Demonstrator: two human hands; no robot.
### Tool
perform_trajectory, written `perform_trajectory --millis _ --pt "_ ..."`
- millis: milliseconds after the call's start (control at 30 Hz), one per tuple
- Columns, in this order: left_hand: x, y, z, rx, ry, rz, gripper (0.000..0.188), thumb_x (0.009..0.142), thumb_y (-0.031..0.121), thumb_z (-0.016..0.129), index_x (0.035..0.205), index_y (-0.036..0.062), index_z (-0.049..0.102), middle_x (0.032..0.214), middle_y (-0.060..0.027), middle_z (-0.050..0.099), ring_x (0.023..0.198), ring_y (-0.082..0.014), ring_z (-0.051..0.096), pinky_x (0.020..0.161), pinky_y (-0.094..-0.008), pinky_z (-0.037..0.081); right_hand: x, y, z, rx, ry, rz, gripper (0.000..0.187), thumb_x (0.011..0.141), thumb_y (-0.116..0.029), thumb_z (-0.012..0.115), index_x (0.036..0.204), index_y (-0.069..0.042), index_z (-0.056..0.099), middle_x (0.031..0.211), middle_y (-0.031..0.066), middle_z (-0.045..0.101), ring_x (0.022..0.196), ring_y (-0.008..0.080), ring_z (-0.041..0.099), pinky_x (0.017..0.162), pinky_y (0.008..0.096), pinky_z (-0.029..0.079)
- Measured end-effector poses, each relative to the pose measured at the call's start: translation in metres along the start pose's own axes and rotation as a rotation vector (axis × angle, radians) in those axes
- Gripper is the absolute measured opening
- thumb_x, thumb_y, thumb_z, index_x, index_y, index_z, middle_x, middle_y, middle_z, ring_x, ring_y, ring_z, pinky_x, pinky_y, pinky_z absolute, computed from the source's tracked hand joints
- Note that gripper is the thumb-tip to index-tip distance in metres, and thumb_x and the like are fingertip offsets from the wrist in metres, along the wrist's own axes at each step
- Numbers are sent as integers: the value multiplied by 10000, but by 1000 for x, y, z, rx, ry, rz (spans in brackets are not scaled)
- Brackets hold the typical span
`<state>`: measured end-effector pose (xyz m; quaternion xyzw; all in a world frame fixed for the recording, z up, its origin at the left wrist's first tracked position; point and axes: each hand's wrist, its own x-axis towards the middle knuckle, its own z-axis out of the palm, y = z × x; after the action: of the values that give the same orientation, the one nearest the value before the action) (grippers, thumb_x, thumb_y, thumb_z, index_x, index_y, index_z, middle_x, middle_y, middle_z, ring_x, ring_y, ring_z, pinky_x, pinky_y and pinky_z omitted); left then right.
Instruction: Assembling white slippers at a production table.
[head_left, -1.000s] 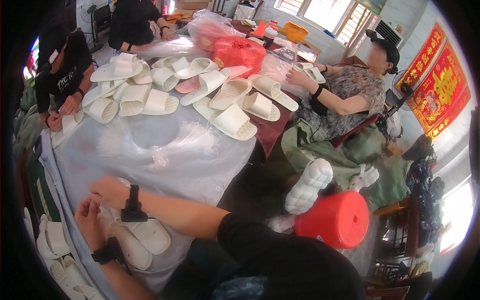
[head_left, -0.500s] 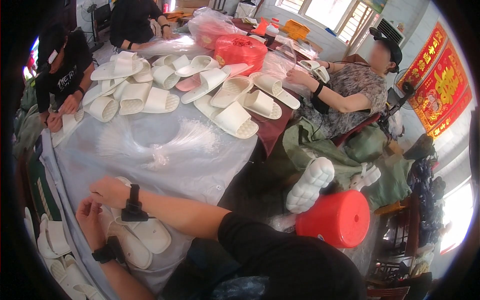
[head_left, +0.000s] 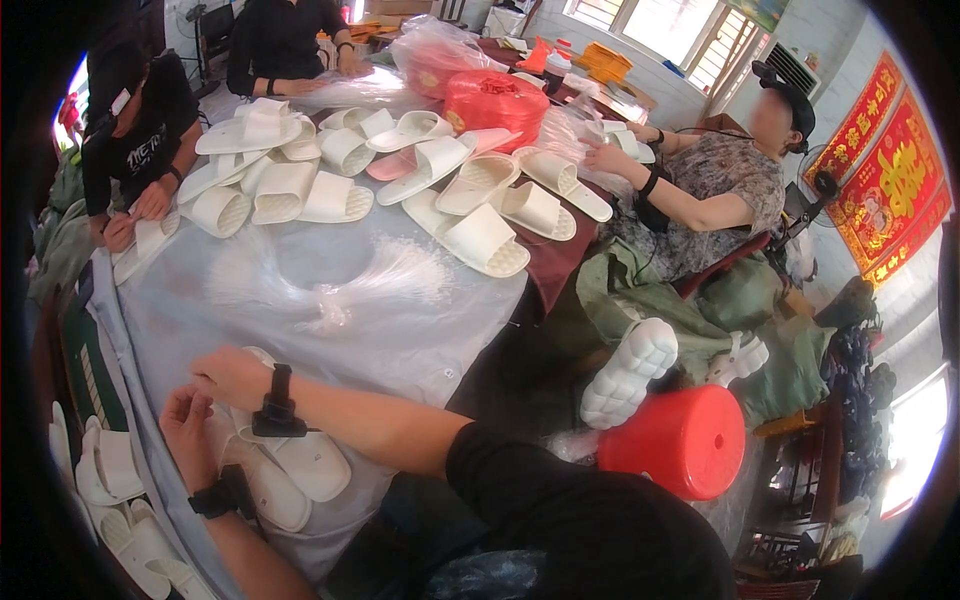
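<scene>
My left hand (head_left: 188,425) and my right hand (head_left: 232,378) meet at the near left of the table, fingertips almost touching. Each hand's fingers are pinched together; anything between them is too small to make out. Below my wrists lies a pair of white slippers, the right slipper (head_left: 314,467) and the left slipper (head_left: 275,488), partly covered by my hands and wrist straps. Just beyond, a fanned bundle of thin clear plastic strands (head_left: 330,300) rests on the grey cloth (head_left: 420,335).
Piled white slippers (head_left: 285,190) cover the table's far side, beside a red twine roll (head_left: 495,105). More slippers (head_left: 108,468) lie low at the left. A red stool (head_left: 672,442) stands right of me. Several people work around the table; one (head_left: 715,185) sits at the right.
The whole view has shifted slightly, moving things a little right and down. My hands keep nearly the same pinched pose over the slippers. The person at the right has moved their hands slightly.
</scene>
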<state>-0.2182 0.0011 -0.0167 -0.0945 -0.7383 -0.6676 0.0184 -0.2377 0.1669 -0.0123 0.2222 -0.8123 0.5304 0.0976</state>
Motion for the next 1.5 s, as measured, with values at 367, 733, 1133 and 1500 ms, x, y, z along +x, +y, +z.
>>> perform_trajectory --millis 367,733,1133,1500 --pt "-1 0 2 13 -12 -2 110 891 127 656 909 19 649 816 10 629 727 -70 525 670 -223 407 0 2 1 -116 -29 -27 256 855 -243 522 756 -22 605 744 206 621 712 404 593 641 462 467" --pt "-2 1 -4 47 26 -21 111 879 126 649 901 17 648 819 2 633 740 -86 556 668 -235 430 -2 -5 -2 -11 55 -90 170 858 -202 566 830 -35 585 756 186 610 716 384 579 635 435 455" --pt "0 -3 3 19 -9 -8 102 885 96 643 930 7 662 824 -39 658 746 -111 602 680 -244 480 3 17 -1 196 69 -32 141 807 -136 665 853 -5 640 737 119 608 672 219 580 635 333 473" --pt "-5 -1 -2 -138 -26 -37 79 876 44 651 940 -3 653 871 -41 666 780 -117 629 715 -241 505 0 5 -4 335 -15 77 117 837 -99 678 881 9 668 741 36 646 680 101 562 632 266 461"
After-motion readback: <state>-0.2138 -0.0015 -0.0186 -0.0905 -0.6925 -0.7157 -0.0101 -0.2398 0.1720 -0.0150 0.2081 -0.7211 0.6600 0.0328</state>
